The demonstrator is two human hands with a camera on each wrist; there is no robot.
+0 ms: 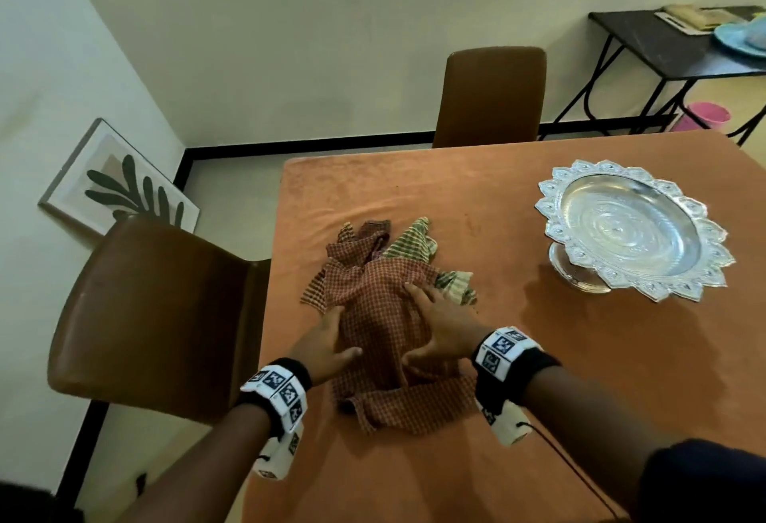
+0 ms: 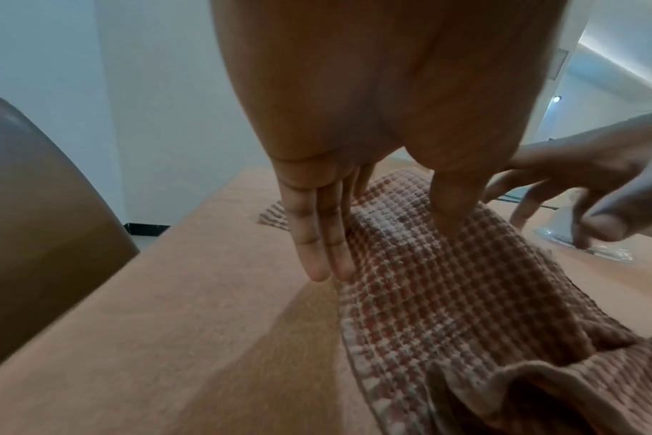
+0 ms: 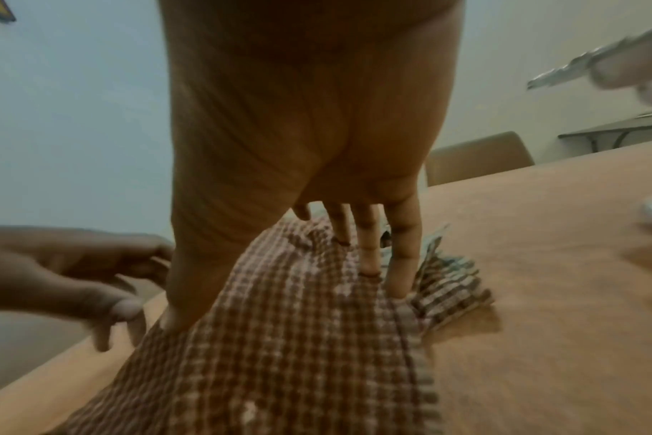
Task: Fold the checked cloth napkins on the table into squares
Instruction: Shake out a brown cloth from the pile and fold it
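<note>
Orange cloth covers the counter (image 1: 539,356), which is flanked by two brown chairs, one at 9 o'clock (image 1: 157,315) and one at 12 o'clock (image 1: 493,95). An ornate silver pedestal bowl (image 1: 630,228) is seen at 2 o'clock on the counter, well apart from the cloths.

Near the middle of the counter a crumpled heap of checked napkins is found. The red checked napkin (image 1: 385,315) is spread on top and toward the near edge, its near hem rumpled. A green checked napkin (image 1: 414,240) is partly buried beneath it, with corners showing at 12 and 2 o'clock of the heap.

The left hand (image 1: 327,344) is laid at the red napkin's 9 o'clock side, fingers straight and relaxed; nothing is gripped. The right hand (image 1: 439,327) is pressed flat on the napkin's 3 o'clock side, fingers extended, likewise gripping nothing.

The task is judged to be at its very start: no folded square is visible anywhere, and no crease has been formed. The top napkin is apparently being smoothed or drawn out of the heap. Flattening, folding into a square, and the same for each remaining napkin are all left to be done.
</note>
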